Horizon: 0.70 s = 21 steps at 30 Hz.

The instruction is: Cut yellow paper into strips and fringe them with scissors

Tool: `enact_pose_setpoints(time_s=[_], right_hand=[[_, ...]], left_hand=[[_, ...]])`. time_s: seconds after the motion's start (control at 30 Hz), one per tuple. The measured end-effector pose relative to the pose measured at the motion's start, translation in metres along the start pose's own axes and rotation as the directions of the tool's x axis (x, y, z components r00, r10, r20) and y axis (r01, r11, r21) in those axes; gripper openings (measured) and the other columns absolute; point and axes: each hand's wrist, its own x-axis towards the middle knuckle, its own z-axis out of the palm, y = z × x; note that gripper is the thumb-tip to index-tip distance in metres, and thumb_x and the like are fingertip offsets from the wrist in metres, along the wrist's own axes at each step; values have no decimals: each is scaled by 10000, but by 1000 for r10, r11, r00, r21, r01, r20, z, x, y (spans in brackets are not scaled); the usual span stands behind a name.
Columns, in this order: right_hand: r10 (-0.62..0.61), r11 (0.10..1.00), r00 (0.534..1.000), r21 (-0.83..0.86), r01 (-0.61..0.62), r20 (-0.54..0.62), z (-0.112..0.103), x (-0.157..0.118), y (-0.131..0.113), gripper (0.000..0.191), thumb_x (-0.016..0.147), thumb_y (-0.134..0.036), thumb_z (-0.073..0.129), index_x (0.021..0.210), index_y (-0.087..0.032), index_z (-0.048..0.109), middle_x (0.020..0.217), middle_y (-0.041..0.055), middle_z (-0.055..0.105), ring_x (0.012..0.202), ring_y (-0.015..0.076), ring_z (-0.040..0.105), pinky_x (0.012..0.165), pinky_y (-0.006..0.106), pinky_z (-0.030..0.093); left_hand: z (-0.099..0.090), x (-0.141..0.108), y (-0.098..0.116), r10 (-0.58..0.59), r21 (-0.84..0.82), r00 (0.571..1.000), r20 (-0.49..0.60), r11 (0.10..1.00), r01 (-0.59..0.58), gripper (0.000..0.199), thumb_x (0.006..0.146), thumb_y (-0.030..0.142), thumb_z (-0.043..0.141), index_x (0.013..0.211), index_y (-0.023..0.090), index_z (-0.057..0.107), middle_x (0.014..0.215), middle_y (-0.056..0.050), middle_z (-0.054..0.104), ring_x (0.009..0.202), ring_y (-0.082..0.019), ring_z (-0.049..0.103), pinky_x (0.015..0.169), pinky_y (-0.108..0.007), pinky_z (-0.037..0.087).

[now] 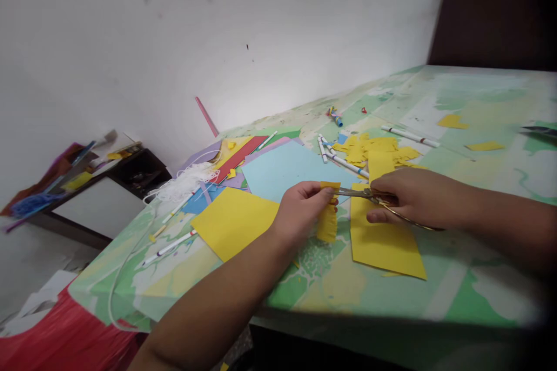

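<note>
My left hand [303, 208] pinches a small strip of yellow paper [327, 226] whose right edge is cut into a fringe. In my right hand [398, 197] is a pair of scissors [372, 193] with gold-coloured handles, its blades pointing left and meeting the strip near my left fingertips. Below my right hand lies a larger sheet of yellow paper [383, 246] on the table. Another yellow sheet [237, 217] rests flat to the left, partly behind my left forearm. Fringed yellow pieces [369, 148] are heaped just beyond the scissors.
A patterned green cloth [470, 232] covers the table. Light blue paper [287, 168], several markers [409, 136] and a tangle of white string [187, 179] lie on it. A dark cabinet [87, 203] stands at left, with a red plastic bag [65, 330] lower down.
</note>
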Motion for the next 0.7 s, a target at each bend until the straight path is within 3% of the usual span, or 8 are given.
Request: enact_pose_setpoints(time_s=[0.7], right_hand=[[16,997,1000,69,-16,7,-2,-4,-8,483,669,-652,349,624,-195,498,599,22,530,512,137,437,456,238,204]], left_hand=[[1,-4,3,-51,104,999,-16,993,52,92,631,238,512,641,164,566,494,32,507,463,-81,475,469,-204,365]])
